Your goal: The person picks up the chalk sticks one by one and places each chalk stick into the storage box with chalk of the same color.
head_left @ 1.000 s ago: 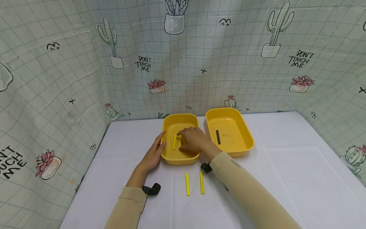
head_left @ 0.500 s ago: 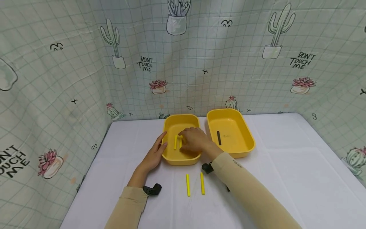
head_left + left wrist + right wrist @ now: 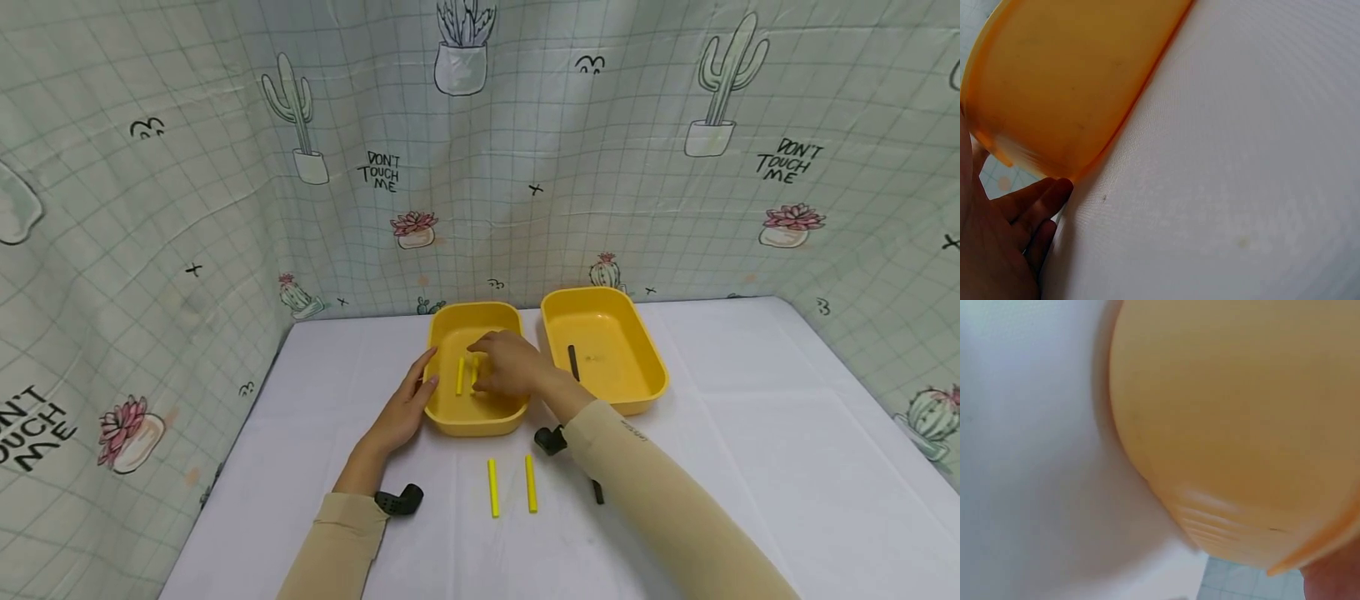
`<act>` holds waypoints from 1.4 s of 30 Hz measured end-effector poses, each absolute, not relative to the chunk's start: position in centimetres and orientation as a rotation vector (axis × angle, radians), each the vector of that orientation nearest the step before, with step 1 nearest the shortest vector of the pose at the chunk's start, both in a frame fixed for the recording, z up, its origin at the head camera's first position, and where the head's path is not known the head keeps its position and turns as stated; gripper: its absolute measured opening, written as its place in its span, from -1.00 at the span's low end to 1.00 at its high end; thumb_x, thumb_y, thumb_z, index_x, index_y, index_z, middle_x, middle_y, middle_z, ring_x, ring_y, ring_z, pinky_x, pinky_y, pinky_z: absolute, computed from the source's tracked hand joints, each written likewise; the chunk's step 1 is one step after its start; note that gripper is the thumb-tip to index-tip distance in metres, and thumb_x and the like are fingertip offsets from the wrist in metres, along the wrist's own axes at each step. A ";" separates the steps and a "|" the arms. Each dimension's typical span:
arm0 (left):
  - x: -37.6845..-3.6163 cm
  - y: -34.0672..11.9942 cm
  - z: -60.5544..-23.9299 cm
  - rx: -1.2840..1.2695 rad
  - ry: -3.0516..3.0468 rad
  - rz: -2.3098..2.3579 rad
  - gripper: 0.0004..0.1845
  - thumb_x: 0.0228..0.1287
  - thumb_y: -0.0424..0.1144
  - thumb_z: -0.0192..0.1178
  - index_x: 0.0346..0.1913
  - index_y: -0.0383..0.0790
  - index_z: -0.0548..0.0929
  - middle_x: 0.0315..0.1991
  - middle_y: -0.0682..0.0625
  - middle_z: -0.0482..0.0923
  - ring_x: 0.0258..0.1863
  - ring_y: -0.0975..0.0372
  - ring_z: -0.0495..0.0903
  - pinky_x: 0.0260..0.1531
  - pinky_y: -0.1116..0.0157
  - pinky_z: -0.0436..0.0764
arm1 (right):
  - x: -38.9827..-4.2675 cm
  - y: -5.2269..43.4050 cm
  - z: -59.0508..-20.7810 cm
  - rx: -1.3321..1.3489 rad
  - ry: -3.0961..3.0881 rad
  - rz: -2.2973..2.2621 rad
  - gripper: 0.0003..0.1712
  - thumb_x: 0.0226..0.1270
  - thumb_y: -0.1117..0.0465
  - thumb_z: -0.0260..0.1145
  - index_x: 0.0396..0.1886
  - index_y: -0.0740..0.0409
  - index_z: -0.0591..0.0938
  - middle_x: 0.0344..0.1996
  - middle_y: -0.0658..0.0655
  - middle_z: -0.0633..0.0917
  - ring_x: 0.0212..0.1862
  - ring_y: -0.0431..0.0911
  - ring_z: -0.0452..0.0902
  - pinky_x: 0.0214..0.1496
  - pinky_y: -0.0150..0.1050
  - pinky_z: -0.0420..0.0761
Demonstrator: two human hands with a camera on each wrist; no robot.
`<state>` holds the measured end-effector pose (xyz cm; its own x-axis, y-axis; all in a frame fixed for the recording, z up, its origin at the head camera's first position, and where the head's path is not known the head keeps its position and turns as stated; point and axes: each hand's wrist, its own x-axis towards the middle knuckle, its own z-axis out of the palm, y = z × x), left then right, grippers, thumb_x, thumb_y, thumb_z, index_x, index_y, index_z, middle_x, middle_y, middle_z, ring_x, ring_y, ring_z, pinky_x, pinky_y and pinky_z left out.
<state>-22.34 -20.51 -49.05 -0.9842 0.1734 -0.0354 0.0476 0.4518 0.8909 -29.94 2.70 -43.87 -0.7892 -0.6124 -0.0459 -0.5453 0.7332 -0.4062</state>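
Left hand [image 3: 402, 406] flat on table [image 3: 750, 467], straight fingers against left tray [image 3: 472, 421] outer wall. Right hand [image 3: 510, 365] reaches palm-down into same tray, fingers curled over yellow stick [image 3: 475, 371]; actual pinch hidden, cannot tell. Second stick [image 3: 459, 376] lies just beside.

Beige long sleeves [image 3: 660, 492] with black wrist-worn cameras [image 3: 399, 500].

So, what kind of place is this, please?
Probably a staged recording corner, not a real room: a white-covered table is closed in by a cactus-print cloth backdrop, and only two yellow trays and some short sticks lie on it.
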 end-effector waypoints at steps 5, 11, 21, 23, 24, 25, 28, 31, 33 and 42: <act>-22.2 -20.5 -49.0 0.189 2.564 1.574 -0.42 0.68 0.13 -0.16 0.63 0.41 0.03 0.71 0.03 -0.08 0.69 0.01 -0.04 0.64 -0.10 0.02 | -29.2 3.3 -42.8 -0.974 2.763 -0.566 -0.27 0.32 -0.02 0.50 0.43 0.09 0.55 0.43 0.16 0.54 0.48 0.12 0.41 0.58 0.10 0.34; -22.4 -20.6 -49.2 0.196 2.569 1.573 -0.42 0.68 0.11 -0.15 0.64 0.38 0.04 0.71 -0.01 -0.06 0.68 -0.02 0.01 0.62 -0.12 0.05 | -28.2 4.4 -41.6 -1.032 2.814 -0.544 -0.29 0.36 -0.06 0.47 0.43 0.09 0.55 0.42 0.15 0.55 0.45 0.10 0.44 0.56 0.06 0.38; -22.7 -20.8 -49.2 0.214 2.564 1.577 -0.42 0.68 0.13 -0.16 0.63 0.42 0.02 0.71 0.01 -0.06 0.68 0.00 0.01 0.63 -0.12 0.05 | -26.3 6.0 -40.2 -1.122 2.830 -0.581 -0.29 0.36 -0.09 0.47 0.41 0.08 0.56 0.37 0.11 0.56 0.39 0.04 0.47 0.46 0.01 0.52; -22.7 -20.8 -49.2 0.211 2.563 1.579 -0.42 0.68 0.13 -0.15 0.63 0.42 0.03 0.71 0.01 -0.06 0.68 -0.01 0.02 0.62 -0.12 0.05 | -25.8 6.3 -40.0 -1.129 2.833 -0.583 -0.29 0.36 -0.10 0.47 0.41 0.06 0.56 0.36 0.09 0.57 0.38 0.02 0.48 0.43 0.00 0.54; -22.8 -20.9 -49.3 0.210 2.562 1.581 -0.41 0.68 0.13 -0.15 0.63 0.41 0.02 0.71 0.01 -0.06 0.68 -0.01 0.02 0.62 -0.12 0.05 | -25.6 6.5 -39.9 -1.135 2.834 -0.585 -0.29 0.35 -0.11 0.47 0.41 0.06 0.56 0.36 0.08 0.57 0.37 0.02 0.48 0.43 -0.01 0.54; -22.8 -20.9 -49.3 0.212 2.561 1.583 -0.41 0.68 0.12 -0.15 0.64 0.40 0.02 0.71 0.00 -0.06 0.68 -0.01 0.01 0.63 -0.12 0.05 | -25.3 6.6 -39.8 -1.140 2.837 -0.587 -0.29 0.35 -0.12 0.47 0.41 0.05 0.57 0.35 0.07 0.57 0.36 0.01 0.49 0.42 -0.02 0.55; -22.8 -20.9 -49.2 0.205 2.559 1.582 -0.41 0.68 0.12 -0.15 0.64 0.40 0.03 0.71 0.00 -0.06 0.68 -0.01 0.01 0.63 -0.12 0.05 | -24.4 7.0 -39.5 -1.161 2.840 -0.591 -0.30 0.34 -0.12 0.48 0.39 0.02 0.58 0.32 0.05 0.60 0.32 0.00 0.52 0.39 -0.03 0.57; -22.7 -20.9 -49.1 0.198 2.551 1.580 -0.42 0.68 0.12 -0.16 0.63 0.41 0.03 0.71 0.01 -0.07 0.68 -0.01 0.00 0.62 -0.12 0.05 | -23.6 7.5 -39.4 -1.183 2.844 -0.605 -0.32 0.32 -0.12 0.49 0.37 0.00 0.60 0.27 0.05 0.62 0.28 0.00 0.55 0.35 -0.03 0.60; -22.7 -20.9 -49.1 0.192 2.546 1.581 -0.42 0.68 0.13 -0.16 0.63 0.42 0.03 0.71 0.02 -0.08 0.68 0.00 -0.01 0.63 -0.12 0.05 | -23.1 7.9 -39.4 -1.183 2.850 -0.620 -0.34 0.31 -0.11 0.50 0.35 0.00 0.61 0.24 0.04 0.63 0.25 0.00 0.57 0.32 -0.03 0.61; -23.1 -20.9 -49.1 0.185 2.544 1.585 -0.42 0.67 0.16 -0.16 0.62 0.47 0.02 0.71 0.04 -0.08 0.69 0.00 -0.02 0.63 -0.13 0.03 | -20.8 9.5 -39.9 -1.102 2.864 -0.682 -0.36 0.30 -0.13 0.51 0.31 -0.04 0.62 0.24 -0.01 0.61 0.26 -0.07 0.57 0.32 -0.06 0.63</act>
<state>-23.11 -20.91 -49.06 -0.9829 0.1766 -0.0525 0.0307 0.4379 0.8985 -20.82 9.47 -39.87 -0.7542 -0.6383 0.1538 -0.6392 0.6601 -0.3945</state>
